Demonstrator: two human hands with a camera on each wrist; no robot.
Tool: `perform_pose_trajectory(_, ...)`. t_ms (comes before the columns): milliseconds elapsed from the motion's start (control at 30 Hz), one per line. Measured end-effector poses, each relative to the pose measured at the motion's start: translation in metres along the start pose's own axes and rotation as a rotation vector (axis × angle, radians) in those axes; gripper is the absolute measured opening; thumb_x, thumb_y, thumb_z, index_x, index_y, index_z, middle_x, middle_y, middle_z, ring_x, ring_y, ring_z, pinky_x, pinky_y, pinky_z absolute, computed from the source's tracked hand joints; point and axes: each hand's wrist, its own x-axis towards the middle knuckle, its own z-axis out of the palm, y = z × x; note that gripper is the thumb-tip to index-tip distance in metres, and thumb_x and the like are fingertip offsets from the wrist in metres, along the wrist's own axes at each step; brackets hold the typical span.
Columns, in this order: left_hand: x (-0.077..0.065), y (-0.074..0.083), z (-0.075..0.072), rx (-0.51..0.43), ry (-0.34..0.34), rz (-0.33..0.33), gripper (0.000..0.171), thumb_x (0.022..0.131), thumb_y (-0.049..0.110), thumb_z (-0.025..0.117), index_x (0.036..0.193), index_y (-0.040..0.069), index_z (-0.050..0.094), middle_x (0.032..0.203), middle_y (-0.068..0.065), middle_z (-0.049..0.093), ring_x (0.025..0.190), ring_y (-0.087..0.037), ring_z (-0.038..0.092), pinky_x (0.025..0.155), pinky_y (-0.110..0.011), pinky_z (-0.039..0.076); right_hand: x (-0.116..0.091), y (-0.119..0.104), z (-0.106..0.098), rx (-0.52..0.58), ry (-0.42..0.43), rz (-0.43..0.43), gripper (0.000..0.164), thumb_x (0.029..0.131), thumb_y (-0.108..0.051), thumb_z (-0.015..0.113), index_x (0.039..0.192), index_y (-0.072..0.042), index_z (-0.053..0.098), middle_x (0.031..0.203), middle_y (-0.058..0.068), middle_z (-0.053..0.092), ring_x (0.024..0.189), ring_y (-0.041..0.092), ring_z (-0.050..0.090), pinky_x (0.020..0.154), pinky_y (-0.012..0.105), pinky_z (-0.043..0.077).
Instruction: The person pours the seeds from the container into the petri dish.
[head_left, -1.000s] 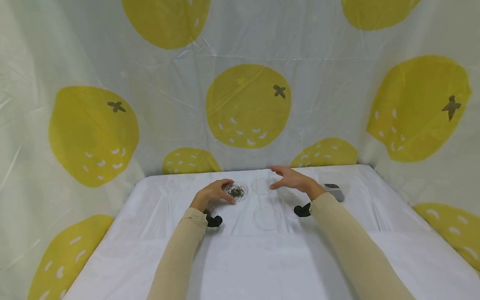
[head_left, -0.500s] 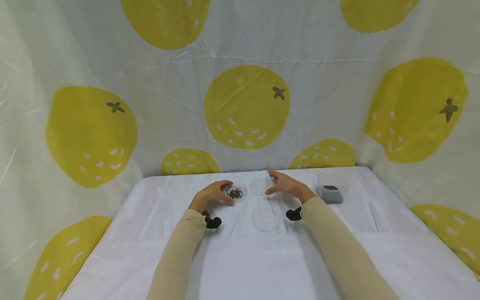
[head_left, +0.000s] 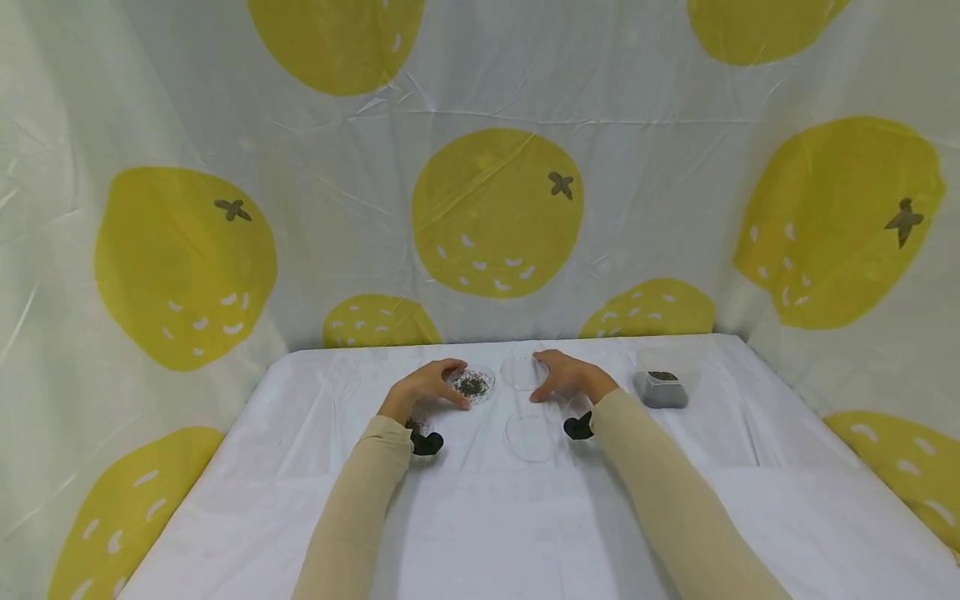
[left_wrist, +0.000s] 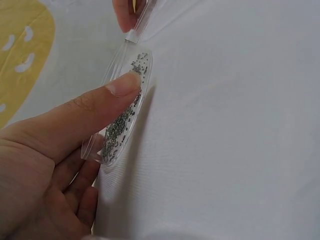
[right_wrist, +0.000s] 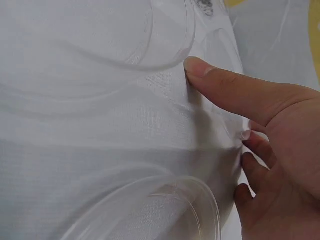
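Note:
My left hand [head_left: 429, 387] grips a clear petri dish [head_left: 483, 393] strewn with dark green flakes. In the left wrist view, the thumb lies across that dish's face, over the flakes [left_wrist: 117, 127], with fingers behind it. To its right is a second clear petri dish [head_left: 517, 375] with no flakes showing in it. My right hand [head_left: 568, 375] reaches round that dish's right side, thumb and fingers spread apart. In the right wrist view, fingertips [right_wrist: 252, 135] are right at the dish's far rim, and the thumb [right_wrist: 215, 75] points across its near side.
Another clear dish [head_left: 531, 438] lies nearer on the white cloth. One more [head_left: 578, 406] shows partly behind my right wrist. Dark-flecked clear plastic [head_left: 420, 423] shows under my left wrist. A translucent tub [head_left: 662, 392] with dark contents stands at right; a lemon-print curtain [head_left: 495, 212] hangs behind.
My right hand has moved left and down to the second dish, uncovering the tub at right. My left hand has kept its place on the dish of flakes.

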Motion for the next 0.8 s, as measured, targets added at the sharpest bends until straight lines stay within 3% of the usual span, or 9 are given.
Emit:
perform_pose_trajectory(133, 0.0014, -0.0006, 0.0002, 0.003, 0.008, 0.001, 0.09, 0.077, 0.021, 0.095, 0.154, 0.009, 0.049, 0.156, -0.009, 0.048, 0.147, -0.027, 0.038, 0.119, -0.044, 0.029, -0.0002, -0.0026, -0.0007, -0.017, 0.023, -0.024, 0.077, 0.085, -0.018, 0.087, 0.148, 0.002, 0.048, 0.158, 0.026, 0.035, 0.148, 0.041, 0.028, 0.121, 0.055, 0.022)
perform_pose_trajectory(233, 0.0023, -0.0013, 0.0002, 0.002, 0.01, -0.004, 0.089, 0.078, 0.021, 0.094, 0.154, 0.01, 0.049, 0.156, -0.009, 0.049, 0.146, -0.026, 0.039, 0.119, -0.043, 0.029, 0.0015, -0.0026, 0.0006, -0.018, 0.029, -0.04, 0.073, 0.085, -0.019, 0.087, 0.144, 0.002, 0.051, 0.155, 0.025, 0.039, 0.146, 0.04, 0.032, 0.12, 0.053, 0.024)
perform_pose_trajectory(600, 0.0001, -0.0014, 0.0009, 0.001, 0.001, -0.013, 0.089, 0.077, 0.021, 0.095, 0.154, 0.011, 0.05, 0.156, -0.008, 0.049, 0.147, -0.027, 0.038, 0.119, -0.044, 0.028, 0.0034, -0.0049, 0.0047, -0.028, 0.072, -0.069, 0.081, 0.082, -0.022, 0.09, 0.146, 0.003, 0.047, 0.154, 0.024, 0.043, 0.143, 0.038, 0.038, 0.118, 0.051, 0.029)
perform_pose_trajectory(800, -0.0015, 0.0009, 0.0001, -0.017, 0.004, -0.019, 0.09, 0.077, 0.02, 0.095, 0.154, 0.011, 0.05, 0.156, -0.009, 0.048, 0.147, -0.027, 0.038, 0.12, -0.045, 0.027, 0.0036, -0.0081, 0.0019, 0.131, 0.077, -0.147, 0.087, 0.082, -0.012, 0.089, 0.15, 0.006, 0.038, 0.157, 0.025, 0.039, 0.147, 0.039, 0.032, 0.118, 0.052, 0.028)
